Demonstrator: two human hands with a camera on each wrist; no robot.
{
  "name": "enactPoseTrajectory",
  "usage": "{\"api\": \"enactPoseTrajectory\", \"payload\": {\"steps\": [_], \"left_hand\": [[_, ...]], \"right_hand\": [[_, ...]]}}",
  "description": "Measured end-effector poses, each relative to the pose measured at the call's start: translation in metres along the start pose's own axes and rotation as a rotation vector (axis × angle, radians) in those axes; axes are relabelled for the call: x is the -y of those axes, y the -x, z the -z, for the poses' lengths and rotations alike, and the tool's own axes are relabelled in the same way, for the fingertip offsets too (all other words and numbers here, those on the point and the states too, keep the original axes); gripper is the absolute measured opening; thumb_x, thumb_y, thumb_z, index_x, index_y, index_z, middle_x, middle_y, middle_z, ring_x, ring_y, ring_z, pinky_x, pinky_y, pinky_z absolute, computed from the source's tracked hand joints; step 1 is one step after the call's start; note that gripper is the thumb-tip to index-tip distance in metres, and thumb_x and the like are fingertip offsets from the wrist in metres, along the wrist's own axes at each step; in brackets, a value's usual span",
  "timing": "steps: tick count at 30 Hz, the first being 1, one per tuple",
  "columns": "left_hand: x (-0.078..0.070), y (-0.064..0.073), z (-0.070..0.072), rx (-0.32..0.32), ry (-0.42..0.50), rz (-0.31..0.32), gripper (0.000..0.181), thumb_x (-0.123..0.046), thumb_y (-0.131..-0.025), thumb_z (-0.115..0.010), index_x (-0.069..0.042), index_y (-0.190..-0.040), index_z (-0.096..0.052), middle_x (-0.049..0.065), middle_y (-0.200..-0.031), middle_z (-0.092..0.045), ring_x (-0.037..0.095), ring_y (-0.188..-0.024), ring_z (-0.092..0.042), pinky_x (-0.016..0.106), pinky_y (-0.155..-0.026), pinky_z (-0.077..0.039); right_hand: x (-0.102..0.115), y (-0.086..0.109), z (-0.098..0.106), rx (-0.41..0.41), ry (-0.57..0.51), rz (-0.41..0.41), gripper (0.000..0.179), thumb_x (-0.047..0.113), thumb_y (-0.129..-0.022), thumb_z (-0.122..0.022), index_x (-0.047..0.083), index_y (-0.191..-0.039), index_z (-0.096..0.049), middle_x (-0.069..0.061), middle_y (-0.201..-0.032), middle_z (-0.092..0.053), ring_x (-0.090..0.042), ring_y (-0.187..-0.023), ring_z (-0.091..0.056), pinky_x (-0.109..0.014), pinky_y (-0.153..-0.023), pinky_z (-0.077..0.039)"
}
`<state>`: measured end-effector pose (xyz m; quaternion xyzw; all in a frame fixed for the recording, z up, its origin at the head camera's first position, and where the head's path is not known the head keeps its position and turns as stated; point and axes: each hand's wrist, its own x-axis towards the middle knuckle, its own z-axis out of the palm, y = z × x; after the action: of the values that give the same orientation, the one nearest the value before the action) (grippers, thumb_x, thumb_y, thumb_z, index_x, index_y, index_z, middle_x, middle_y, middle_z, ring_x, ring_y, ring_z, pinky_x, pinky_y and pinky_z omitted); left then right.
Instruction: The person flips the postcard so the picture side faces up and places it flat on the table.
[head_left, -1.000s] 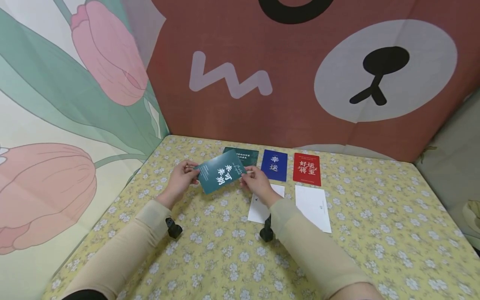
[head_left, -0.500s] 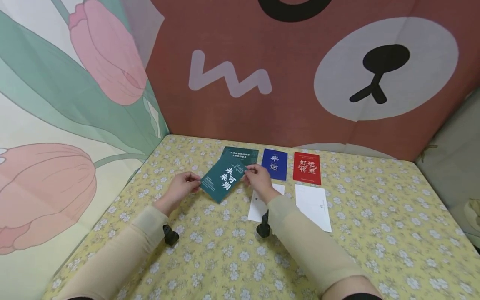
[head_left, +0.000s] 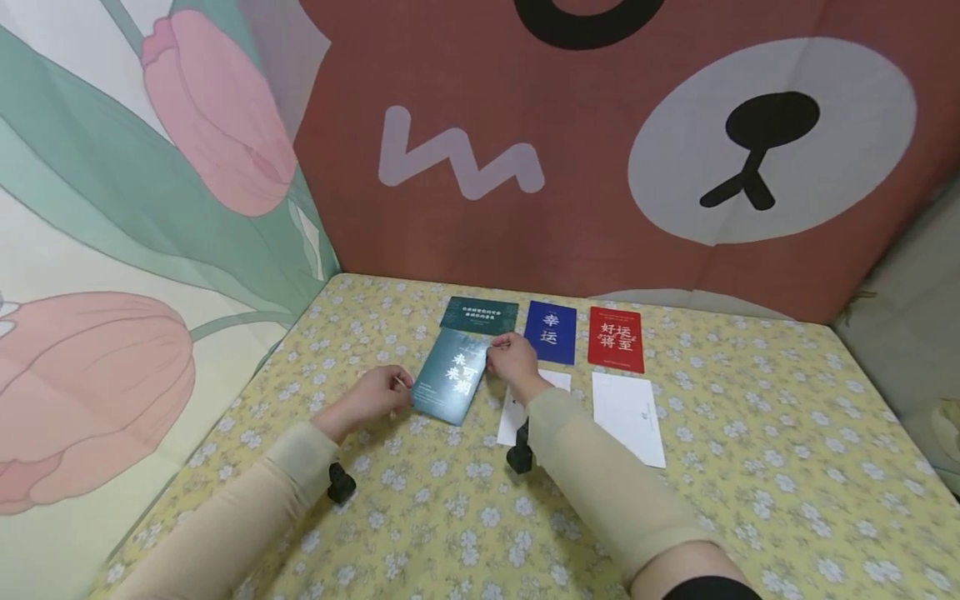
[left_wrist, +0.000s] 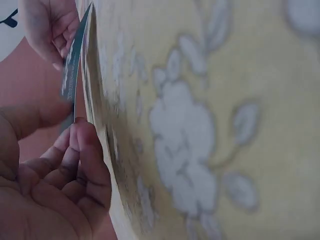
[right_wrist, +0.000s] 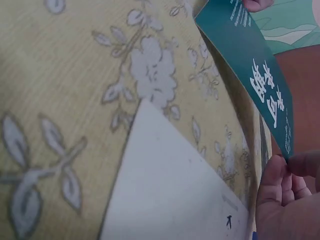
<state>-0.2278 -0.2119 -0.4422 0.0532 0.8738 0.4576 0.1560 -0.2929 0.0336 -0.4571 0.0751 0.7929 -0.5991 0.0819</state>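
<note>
A teal-green card (head_left: 450, 379) with white Chinese lettering hangs between both hands, close over the cloth. My left hand (head_left: 378, 393) pinches its lower-left corner; in the left wrist view the card's edge (left_wrist: 74, 82) runs in between thumb and curled fingers. At the upper-right corner, my right hand (head_left: 513, 365) grips it between thumb and fingertips. The right wrist view shows the card face (right_wrist: 255, 65) tilted up from the cloth. Just behind it lies another dark green card (head_left: 480, 315), its near edge meeting the held card in the head view.
Blue (head_left: 550, 333) and red (head_left: 616, 340) lettered cards lie to the right of the green one. In front of them are two white cards, one (head_left: 628, 417) fully in sight and another (head_left: 512, 421) partly under the right forearm. A flowered yellow cloth (head_left: 420, 517) covers the table; printed hangings (head_left: 465, 233) stand behind.
Both hands have brought the card lower and toward me, turning it from slanted to nearly upright in view. The green card behind is now more exposed.
</note>
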Motion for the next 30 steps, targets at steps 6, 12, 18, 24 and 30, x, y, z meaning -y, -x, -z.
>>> {"api": "enactPoseTrajectory", "payload": {"steps": [6, 12, 18, 24, 30], "left_hand": [[-0.005, -0.001, -0.008, 0.040, -0.091, 0.005, 0.054, -0.007, -0.088, -0.080, 0.005, -0.133, -0.053, 0.008, -0.086, -0.063, 0.018, -0.069, -0.053, 0.032, -0.062, -0.046], [-0.006, -0.001, -0.014, 0.014, -0.209, 0.042, 0.057, -0.007, -0.087, -0.080, 0.008, -0.136, -0.055, 0.007, -0.081, -0.061, 0.016, -0.063, -0.051, 0.029, -0.057, -0.044], [-0.008, -0.005, -0.017, 0.015, -0.237, 0.066, 0.051, -0.008, -0.089, -0.079, 0.008, -0.133, -0.059, 0.006, -0.083, -0.061, 0.014, -0.063, -0.051, 0.026, -0.055, -0.043], [-0.010, -0.007, -0.017, 0.038, -0.254, 0.054, 0.052, -0.009, -0.089, -0.080, 0.010, -0.133, -0.058, 0.006, -0.079, -0.060, 0.014, -0.062, -0.050, 0.027, -0.056, -0.042], [-0.005, -0.009, -0.015, 0.038, -0.286, 0.062, 0.051, -0.008, -0.092, -0.076, 0.010, -0.136, -0.057, 0.006, -0.079, -0.060, 0.014, -0.062, -0.048, 0.029, -0.058, -0.042]], "right_hand": [[-0.004, -0.008, -0.001, -0.032, 0.104, -0.016, 0.013, 0.008, -0.100, -0.061, 0.003, -0.112, -0.064, -0.014, -0.104, -0.069, -0.023, -0.082, -0.067, -0.037, -0.074, -0.054], [-0.007, -0.011, -0.007, 0.013, 0.192, 0.025, 0.024, 0.009, -0.101, -0.058, 0.001, -0.121, -0.068, -0.015, -0.114, -0.069, -0.029, -0.098, -0.067, -0.041, -0.085, -0.055], [-0.002, -0.011, -0.005, 0.051, 0.241, 0.030, 0.034, 0.010, -0.101, -0.056, 0.000, -0.132, -0.066, -0.016, -0.135, -0.063, -0.032, -0.122, -0.058, -0.044, -0.097, -0.051], [0.005, -0.012, -0.001, 0.129, 0.285, 0.002, 0.035, 0.011, -0.103, -0.056, -0.001, -0.135, -0.064, -0.017, -0.135, -0.062, -0.029, -0.112, -0.058, -0.043, -0.095, -0.050], [0.004, -0.014, -0.001, 0.189, 0.344, 0.013, 0.037, 0.013, -0.104, -0.056, -0.002, -0.138, -0.062, -0.016, -0.132, -0.063, -0.025, -0.105, -0.058, -0.042, -0.094, -0.051]]}}
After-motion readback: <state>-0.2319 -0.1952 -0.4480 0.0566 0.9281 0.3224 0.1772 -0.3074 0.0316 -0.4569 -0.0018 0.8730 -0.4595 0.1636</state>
